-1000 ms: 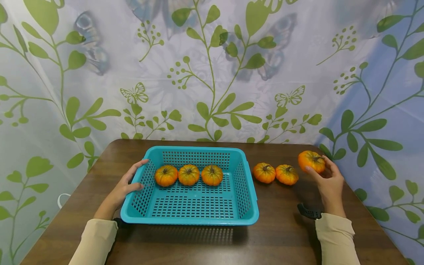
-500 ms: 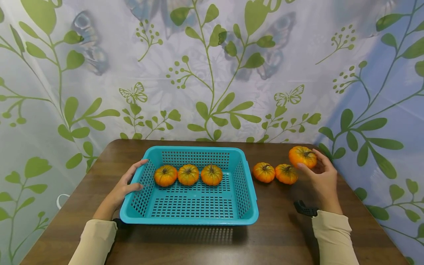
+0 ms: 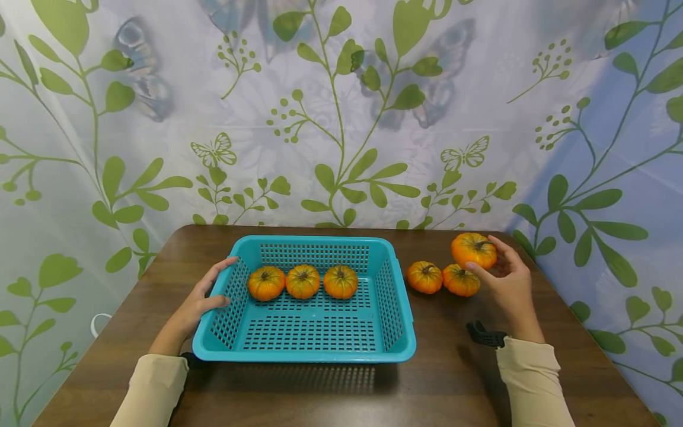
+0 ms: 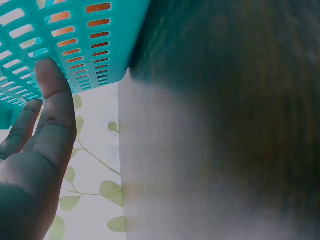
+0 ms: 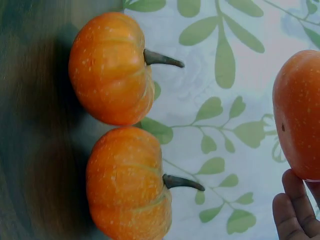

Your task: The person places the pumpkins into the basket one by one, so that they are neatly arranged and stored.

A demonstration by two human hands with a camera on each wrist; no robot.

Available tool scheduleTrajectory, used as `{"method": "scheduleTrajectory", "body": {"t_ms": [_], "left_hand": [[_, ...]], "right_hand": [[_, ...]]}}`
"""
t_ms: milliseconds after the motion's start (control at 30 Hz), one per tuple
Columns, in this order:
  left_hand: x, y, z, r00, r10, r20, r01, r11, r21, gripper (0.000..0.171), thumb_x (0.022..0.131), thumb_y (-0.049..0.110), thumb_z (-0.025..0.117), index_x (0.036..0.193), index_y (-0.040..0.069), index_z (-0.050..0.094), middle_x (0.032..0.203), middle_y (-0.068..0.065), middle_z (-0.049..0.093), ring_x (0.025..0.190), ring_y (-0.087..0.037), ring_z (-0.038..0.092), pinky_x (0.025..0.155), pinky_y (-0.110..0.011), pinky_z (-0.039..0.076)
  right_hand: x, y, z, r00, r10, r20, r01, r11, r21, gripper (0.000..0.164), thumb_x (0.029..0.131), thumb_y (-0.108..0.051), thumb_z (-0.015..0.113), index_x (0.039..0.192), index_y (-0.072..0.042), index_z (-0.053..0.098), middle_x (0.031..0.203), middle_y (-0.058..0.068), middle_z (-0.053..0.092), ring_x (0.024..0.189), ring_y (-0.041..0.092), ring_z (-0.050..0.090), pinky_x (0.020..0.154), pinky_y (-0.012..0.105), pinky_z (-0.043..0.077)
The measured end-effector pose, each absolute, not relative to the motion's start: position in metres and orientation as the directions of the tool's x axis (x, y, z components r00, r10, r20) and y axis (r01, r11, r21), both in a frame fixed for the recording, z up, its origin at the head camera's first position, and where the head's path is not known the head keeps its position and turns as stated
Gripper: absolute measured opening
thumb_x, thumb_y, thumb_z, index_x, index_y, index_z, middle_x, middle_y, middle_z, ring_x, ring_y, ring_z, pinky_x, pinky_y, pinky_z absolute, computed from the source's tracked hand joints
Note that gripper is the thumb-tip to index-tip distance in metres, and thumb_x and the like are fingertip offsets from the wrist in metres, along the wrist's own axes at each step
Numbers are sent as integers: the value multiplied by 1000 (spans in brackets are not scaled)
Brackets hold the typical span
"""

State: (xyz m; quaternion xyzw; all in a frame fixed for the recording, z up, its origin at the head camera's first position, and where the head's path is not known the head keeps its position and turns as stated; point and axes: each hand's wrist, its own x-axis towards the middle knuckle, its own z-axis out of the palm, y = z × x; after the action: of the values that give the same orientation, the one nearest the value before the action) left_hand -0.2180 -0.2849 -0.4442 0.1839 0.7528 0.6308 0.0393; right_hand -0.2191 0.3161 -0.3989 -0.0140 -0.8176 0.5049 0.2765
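Observation:
My left hand (image 3: pixel 193 308) grips the left side of a turquoise plastic basket (image 3: pixel 315 357), its thumb over the rim. In the left wrist view, fingers (image 4: pixel 55 110) rest against the basket's perforated outer wall (image 4: pixel 112 45). Three small orange pumpkins sit in a row inside the basket, the middle pumpkin (image 3: pixel 303 281) between the other two. My right hand (image 3: pixel 513 290) holds another pumpkin (image 3: pixel 472 250) between thumb and fingers, raised off the table. Just below and left of it, a pumpkin (image 3: pixel 461 280) and another pumpkin (image 3: pixel 424 277) stand side by side on the table.
The brown wooden table (image 3: pixel 443 379) carries everything. A leaf-patterned curtain (image 3: pixel 341 118) hangs behind it and at both sides. Dark straps show at both wrists, with a black strap piece (image 3: pixel 485 335) sticking out at the right one.
My right hand has moved left with the pumpkin and slightly upward, and it now hangs by the two pumpkins on the table. The left hand and basket stay in place.

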Motion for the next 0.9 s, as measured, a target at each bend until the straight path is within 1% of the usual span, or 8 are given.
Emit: {"method": "scheduleTrajectory", "body": {"t_ms": [133, 333, 467, 567, 767, 833, 900], "left_hand": [[-217, -285, -444, -930, 325, 172, 226, 137, 964, 79, 93, 2, 54, 166, 26, 34, 168, -34, 20, 131, -58, 42, 88, -36, 59], [-218, -285, -444, -930, 325, 173, 227, 136, 964, 79, 93, 2, 54, 166, 26, 34, 168, -34, 20, 132, -58, 42, 88, -35, 59], [-218, -285, -444, -929, 326, 177, 231, 136, 963, 79, 93, 2, 54, 166, 25, 34, 167, -35, 20, 132, -58, 41, 88, -35, 58], [-218, -285, -444, -928, 328, 178, 232, 135, 963, 79, 93, 2, 54, 166, 25, 34, 167, -35, 20, 132, -58, 41, 88, -35, 59], [-218, -284, -443, -930, 326, 172, 226, 134, 965, 78, 93, 2, 54, 165, 26, 35, 167, -34, 21, 131, -57, 42, 88, -35, 59], [-217, -284, -443, -930, 326, 173, 226, 134, 965, 78, 93, 2, 54, 165, 25, 35, 167, -34, 21, 131, -57, 42, 88, -35, 59], [-217, -284, -443, -929, 326, 173, 226, 134, 965, 78, 93, 2, 54, 166, 25, 35, 167, -35, 20, 132, -58, 41, 88, -35, 58]], "right_hand": [[-220, 312, -398, -853, 252, 458, -288, 504, -814, 74, 88, 2, 86, 155, -2, 56, 117, -25, 61, 96, -3, 62, 85, 8, 47], [-220, 306, -397, -857, 181, 482, -329, 527, -783, 74, 88, 2, 87, 155, -1, 56, 124, -23, 58, 101, -4, 60, 88, 9, 46], [-218, 302, -394, -863, 132, 487, -351, 536, -768, 74, 89, 0, 86, 156, -2, 55, 128, -18, 57, 103, -4, 60, 88, 9, 46], [-216, 298, -392, -873, 95, 479, -364, 527, -768, 73, 91, 0, 85, 157, -2, 54, 134, -10, 57, 107, -6, 60, 91, 8, 46], [-215, 291, -390, -885, 35, 465, -378, 530, -759, 71, 93, -1, 83, 157, 1, 52, 147, 17, 56, 114, -11, 55, 97, 6, 42], [-215, 289, -389, -885, 14, 466, -388, 530, -754, 71, 92, 0, 83, 156, 2, 52, 149, 23, 54, 115, -12, 53, 98, 5, 41], [-214, 286, -387, -886, -6, 464, -395, 533, -748, 71, 92, 0, 83, 156, 3, 52, 150, 25, 54, 117, -12, 52, 99, 4, 40]]}}
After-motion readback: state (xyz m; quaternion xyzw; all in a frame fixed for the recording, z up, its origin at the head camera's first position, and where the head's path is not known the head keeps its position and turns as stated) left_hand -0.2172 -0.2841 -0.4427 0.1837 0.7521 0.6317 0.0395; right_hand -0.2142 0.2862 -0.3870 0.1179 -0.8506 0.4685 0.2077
